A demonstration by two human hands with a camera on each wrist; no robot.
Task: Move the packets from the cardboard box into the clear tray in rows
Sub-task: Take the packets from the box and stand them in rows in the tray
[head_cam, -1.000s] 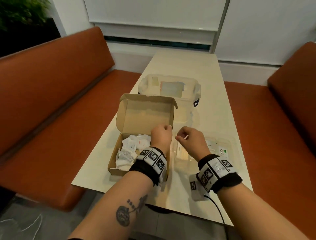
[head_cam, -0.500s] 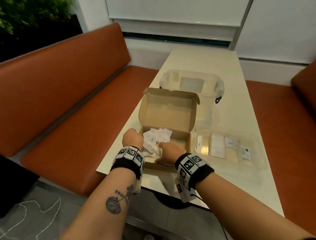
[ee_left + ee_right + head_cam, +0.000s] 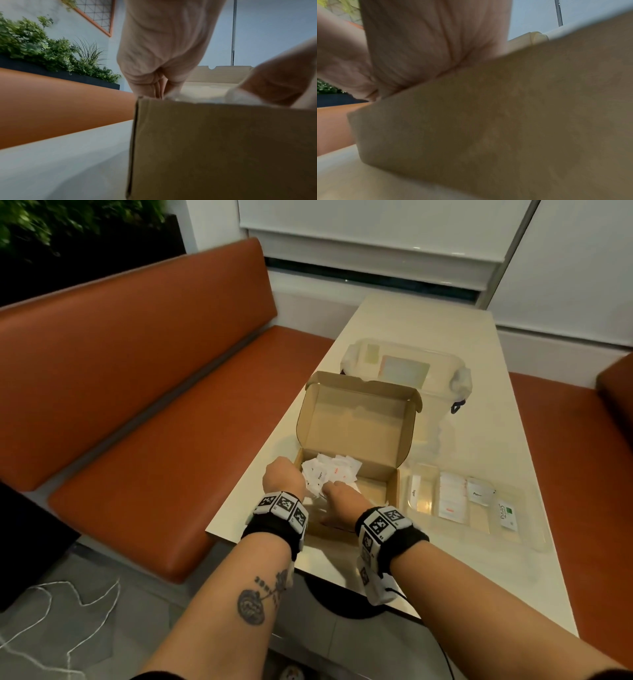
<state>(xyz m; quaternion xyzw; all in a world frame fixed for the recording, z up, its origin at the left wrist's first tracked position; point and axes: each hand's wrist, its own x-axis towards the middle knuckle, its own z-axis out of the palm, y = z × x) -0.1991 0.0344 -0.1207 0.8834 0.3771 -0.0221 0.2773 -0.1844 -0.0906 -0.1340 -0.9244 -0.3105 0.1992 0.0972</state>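
Observation:
The open cardboard box sits at the table's near left, with several white packets heaped in its left half. My left hand reaches over the box's left wall, and its fingers dip among the packets. My right hand lies inside the box just right of it, over the same heap. The box's front wall hides the fingertips of both hands. To the right of the box, the clear tray holds several packets side by side.
A clear lidded container stands behind the box's raised lid. Orange bench seats flank the pale table. The table's near edge runs just under my wrists.
Both hands have come down from above the box's right edge into the left half of the box. In the last half second they have barely shifted.

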